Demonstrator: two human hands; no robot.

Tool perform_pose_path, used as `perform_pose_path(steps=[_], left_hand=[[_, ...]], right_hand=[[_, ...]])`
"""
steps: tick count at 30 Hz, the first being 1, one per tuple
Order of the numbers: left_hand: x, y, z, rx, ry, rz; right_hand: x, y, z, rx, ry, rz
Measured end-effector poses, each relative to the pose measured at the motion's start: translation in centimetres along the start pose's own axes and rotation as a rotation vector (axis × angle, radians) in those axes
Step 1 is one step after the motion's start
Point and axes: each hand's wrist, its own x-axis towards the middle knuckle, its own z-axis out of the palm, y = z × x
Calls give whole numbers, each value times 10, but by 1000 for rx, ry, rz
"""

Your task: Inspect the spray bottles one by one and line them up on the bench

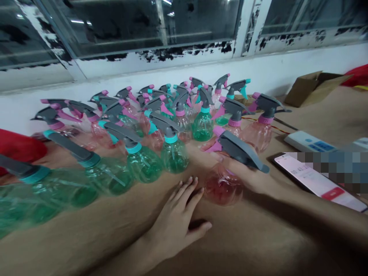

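Near the table's front stands a pink spray bottle [223, 188] with a grey and pink trigger head. My right hand [254, 178] is wrapped round its neck from behind, its fingertips showing beyond the pink trigger; the trigger head hides part of the hand. Left of this bottle, my left hand [179, 216] lies palm down over the brown table, fingers apart and holding nothing. Just beyond its fingers, a green spray bottle [174, 155] with a turquoise collar stands apart from the pink one. Another green spray bottle [145, 163] is beside that.
Several more pink and green spray bottles [182, 126] crowd the table towards the wall. On the right lie a phone [306, 176] and a white device with a blue display [312, 142]. An open cardboard box [304, 90] stands behind; red material [21, 149] is at left.
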Motion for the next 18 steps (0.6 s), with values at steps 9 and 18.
perform_pose_path(steps=[9, 18], left_hand=[[2, 1, 0, 29, -27, 6], [1, 1, -1, 20, -23, -5]], right_hand=[[2, -5, -1, 1, -15, 13], [1, -3, -1, -29, -10, -27]])
